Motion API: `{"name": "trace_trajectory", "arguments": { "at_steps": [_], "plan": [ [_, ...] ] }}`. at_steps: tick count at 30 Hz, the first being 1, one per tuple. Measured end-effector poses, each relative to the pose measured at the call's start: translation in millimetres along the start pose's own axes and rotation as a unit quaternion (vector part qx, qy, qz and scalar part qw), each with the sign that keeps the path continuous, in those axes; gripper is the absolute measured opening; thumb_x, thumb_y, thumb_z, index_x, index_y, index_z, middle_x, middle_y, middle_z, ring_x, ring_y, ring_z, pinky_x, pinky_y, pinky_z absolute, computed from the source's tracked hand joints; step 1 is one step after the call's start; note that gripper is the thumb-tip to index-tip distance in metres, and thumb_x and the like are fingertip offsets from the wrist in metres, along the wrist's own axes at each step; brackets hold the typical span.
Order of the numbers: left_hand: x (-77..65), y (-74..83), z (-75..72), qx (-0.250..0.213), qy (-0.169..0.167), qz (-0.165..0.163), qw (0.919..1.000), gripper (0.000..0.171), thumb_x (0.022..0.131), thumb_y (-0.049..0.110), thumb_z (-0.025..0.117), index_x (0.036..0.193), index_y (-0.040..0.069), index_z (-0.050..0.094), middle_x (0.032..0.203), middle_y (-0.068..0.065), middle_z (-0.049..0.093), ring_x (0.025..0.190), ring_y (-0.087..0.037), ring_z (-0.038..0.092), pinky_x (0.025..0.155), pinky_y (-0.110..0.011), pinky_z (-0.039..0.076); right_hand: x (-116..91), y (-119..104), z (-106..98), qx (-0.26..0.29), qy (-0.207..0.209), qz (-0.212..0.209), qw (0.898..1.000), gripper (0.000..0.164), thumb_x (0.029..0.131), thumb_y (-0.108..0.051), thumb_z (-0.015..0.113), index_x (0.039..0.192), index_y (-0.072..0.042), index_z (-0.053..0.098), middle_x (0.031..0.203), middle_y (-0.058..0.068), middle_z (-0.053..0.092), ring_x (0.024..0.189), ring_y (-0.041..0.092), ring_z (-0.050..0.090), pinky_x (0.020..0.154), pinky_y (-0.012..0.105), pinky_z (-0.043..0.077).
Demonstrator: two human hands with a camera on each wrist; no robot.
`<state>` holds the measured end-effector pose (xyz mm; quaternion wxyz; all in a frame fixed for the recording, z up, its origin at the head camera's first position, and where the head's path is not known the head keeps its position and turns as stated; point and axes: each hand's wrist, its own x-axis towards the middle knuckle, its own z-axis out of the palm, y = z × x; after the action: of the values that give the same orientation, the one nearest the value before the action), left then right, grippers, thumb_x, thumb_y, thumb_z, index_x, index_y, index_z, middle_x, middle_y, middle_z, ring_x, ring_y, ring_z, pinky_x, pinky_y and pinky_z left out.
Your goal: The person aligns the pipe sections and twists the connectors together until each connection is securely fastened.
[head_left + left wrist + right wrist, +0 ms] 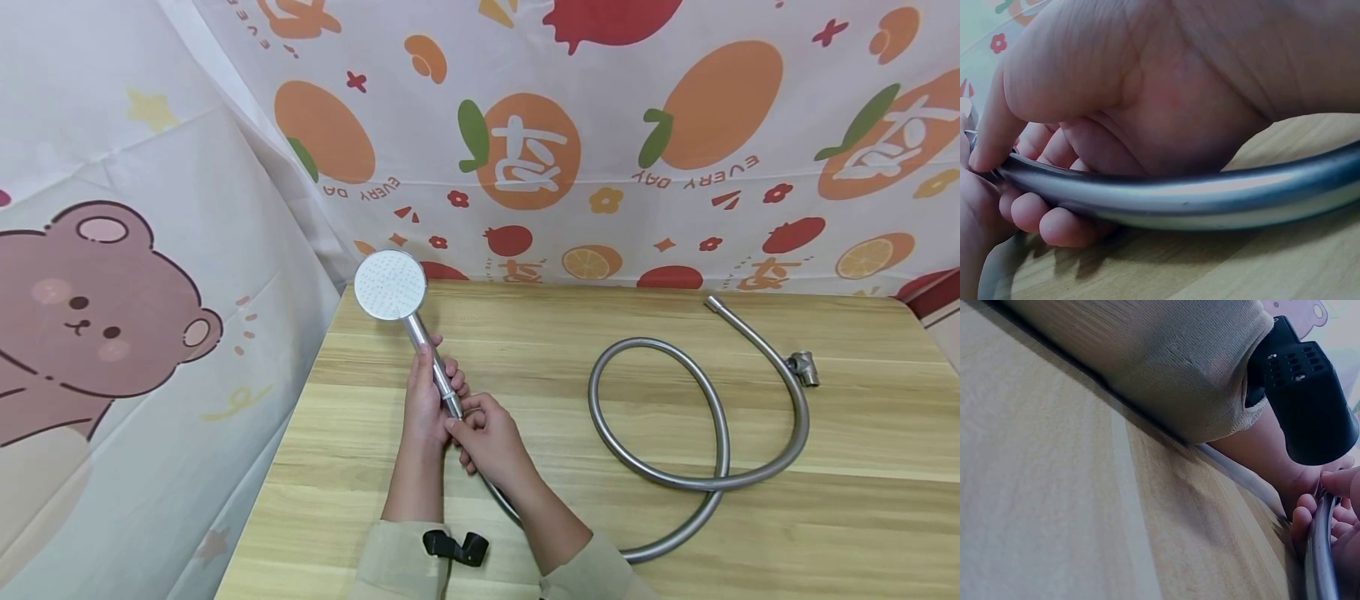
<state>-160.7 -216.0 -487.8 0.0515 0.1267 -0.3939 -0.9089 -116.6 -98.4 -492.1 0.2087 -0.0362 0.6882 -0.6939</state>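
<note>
A chrome shower head (390, 285) with a round white spray face points up at the table's far left. My left hand (425, 404) grips its handle, thumb along the shaft and fingers wrapped behind. At the handle's lower end, my right hand (497, 442) pinches the end of a grey metal shower hose (720, 417). In the left wrist view the hose (1210, 200) runs beneath the right palm, over its curled fingertips. The join between hose and handle is mostly hidden by fingers. The right wrist view shows the hose (1319, 569) at the right edge.
The hose loops across the wooden table (862, 492), its free end toward the back. A small metal fitting (805, 368) lies beside it at the right. Printed cloths (615, 208) hang behind and left. A black wrist camera (455, 547) sits on my left sleeve.
</note>
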Motion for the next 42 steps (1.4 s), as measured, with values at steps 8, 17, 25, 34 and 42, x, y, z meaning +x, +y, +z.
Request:
{"name": "trace_trajectory", "arguments": {
  "at_steps": [8, 17, 25, 34, 42],
  "plan": [
    [0.5, 0.4, 0.5, -0.021, 0.007, -0.006, 0.9997, 0.036, 0.101, 0.046, 0.046, 0.124, 0.019, 0.049, 0.066, 0.004, 0.048, 0.052, -0.008, 0.045, 0.049, -0.019, 0.038, -0.5, -2.6, -0.4, 0.019, -0.003, 0.03, 0.999, 0.024, 0.098, -0.031, 0.059, 0.111, -0.01, 0.064, 0.072, 0.008, 0.061, 0.047, 0.014, 0.052, 0.041, 0.025, 0.047],
    [0.5, -0.5, -0.6, -0.015, 0.009, -0.004, 0.9998, 0.038, 0.1, 0.047, 0.047, 0.125, 0.018, 0.048, 0.067, 0.004, 0.048, 0.054, -0.008, 0.047, 0.05, -0.019, 0.039, -1.0, -1.3, 0.1, 0.01, -0.007, 0.016, 1.0, 0.025, 0.097, -0.028, 0.063, 0.112, -0.009, 0.059, 0.069, 0.007, 0.059, 0.046, 0.013, 0.051, 0.039, 0.024, 0.046],
    [-0.1, -0.3, 1.0, -0.009, 0.01, -0.002, 0.9999, 0.037, 0.101, 0.046, 0.045, 0.125, 0.018, 0.048, 0.067, 0.004, 0.048, 0.054, -0.007, 0.047, 0.051, -0.019, 0.04, -1.1, -0.7, 0.5, 0.009, -0.003, 0.007, 1.0, 0.028, 0.095, -0.027, 0.066, 0.113, -0.008, 0.056, 0.068, 0.009, 0.059, 0.045, 0.014, 0.051, 0.039, 0.024, 0.046],
    [0.0, -0.9, 1.1, -0.01, 0.003, -0.009, 0.9999, 0.035, 0.101, 0.047, 0.044, 0.123, 0.02, 0.048, 0.067, 0.004, 0.047, 0.054, -0.007, 0.046, 0.05, -0.019, 0.039, -1.8, 0.9, -1.0, 0.01, -0.008, 0.012, 1.0, 0.026, 0.102, -0.033, 0.053, 0.113, -0.013, 0.065, 0.072, 0.007, 0.06, 0.047, 0.014, 0.052, 0.041, 0.025, 0.047],
    [-0.8, -0.8, 1.5, -0.005, 0.001, -0.008, 1.0, 0.034, 0.102, 0.046, 0.044, 0.124, 0.02, 0.048, 0.066, 0.004, 0.048, 0.054, -0.007, 0.047, 0.051, -0.019, 0.04, -2.3, -1.3, 0.0, 0.021, -0.001, 0.024, 0.999, 0.028, 0.101, -0.031, 0.053, 0.118, -0.011, 0.064, 0.073, 0.009, 0.06, 0.046, 0.014, 0.052, 0.04, 0.026, 0.047]
  ]
}}
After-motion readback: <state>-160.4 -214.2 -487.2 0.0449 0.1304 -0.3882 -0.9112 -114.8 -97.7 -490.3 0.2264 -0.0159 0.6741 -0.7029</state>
